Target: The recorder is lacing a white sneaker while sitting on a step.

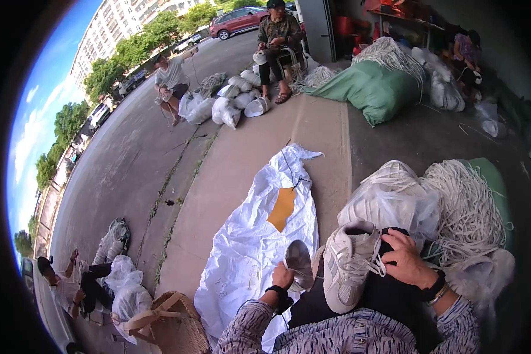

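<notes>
A white sack [236,253] sprawls across the ground, pale laces [463,206] heaped right; sneaker [345,268] on the lap! Right hand [408,265] curls beside it; grey oval piece [299,259], left hand [283,277] at its edge. Both grips unclear!

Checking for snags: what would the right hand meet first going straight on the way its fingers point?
The right hand would probably meet the pale laces first, then the shoe; depth is hard to judge.
</notes>
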`<control>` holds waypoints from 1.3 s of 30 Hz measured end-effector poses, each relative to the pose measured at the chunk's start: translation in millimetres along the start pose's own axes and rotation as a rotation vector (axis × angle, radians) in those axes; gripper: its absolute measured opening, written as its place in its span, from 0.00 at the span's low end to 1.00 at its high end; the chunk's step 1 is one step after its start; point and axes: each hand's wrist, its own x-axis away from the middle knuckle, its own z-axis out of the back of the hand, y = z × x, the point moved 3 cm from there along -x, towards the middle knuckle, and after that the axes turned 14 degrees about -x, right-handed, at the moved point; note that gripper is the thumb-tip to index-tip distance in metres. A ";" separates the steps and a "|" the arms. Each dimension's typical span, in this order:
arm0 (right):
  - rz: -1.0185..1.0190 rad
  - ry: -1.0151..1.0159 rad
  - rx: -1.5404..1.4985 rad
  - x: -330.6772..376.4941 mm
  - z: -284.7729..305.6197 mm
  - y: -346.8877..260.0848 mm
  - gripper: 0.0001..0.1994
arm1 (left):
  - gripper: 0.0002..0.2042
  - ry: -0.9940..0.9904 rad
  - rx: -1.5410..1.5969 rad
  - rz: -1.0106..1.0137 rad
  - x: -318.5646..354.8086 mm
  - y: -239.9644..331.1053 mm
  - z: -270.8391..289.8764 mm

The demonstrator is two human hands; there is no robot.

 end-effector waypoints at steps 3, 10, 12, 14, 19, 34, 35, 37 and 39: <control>0.079 0.007 -0.054 2.4 3.1 1.0 0.07 | 0.16 0.386 0.342 -0.356 8.0 47.0 65.5; -0.053 0.262 -0.699 -8.1 7.8 19.6 0.09 | 0.33 0.795 0.179 -0.987 95.3 204.2 162.0; -0.100 0.346 -0.854 -4.6 10.9 29.9 0.10 | 0.30 0.795 0.001 -1.306 122.0 224.3 156.3; -0.184 0.361 -1.008 5.2 17.3 40.4 0.14 | 0.28 0.751 -0.195 -1.454 134.9 228.9 141.3; -0.219 0.426 -0.719 18.0 27.2 43.9 0.16 | 0.32 0.521 -0.096 -1.403 120.5 218.0 119.3; 0.131 0.242 -0.487 -65.3 13.6 -1.8 0.23 | 0.39 0.355 -0.190 -1.215 149.2 154.7 106.5; 0.062 0.213 -0.578 -69.4 10.2 0.3 0.23 | 0.38 0.372 -0.145 -1.240 148.0 155.8 115.8; 0.068 0.338 -0.596 -71.4 10.4 -1.2 0.21 | 0.31 0.270 0.383 -1.172 143.3 160.0 140.2; 0.017 0.307 -0.521 -75.0 10.9 -4.9 0.18 | 0.26 0.197 0.618 -0.828 126.9 168.2 156.3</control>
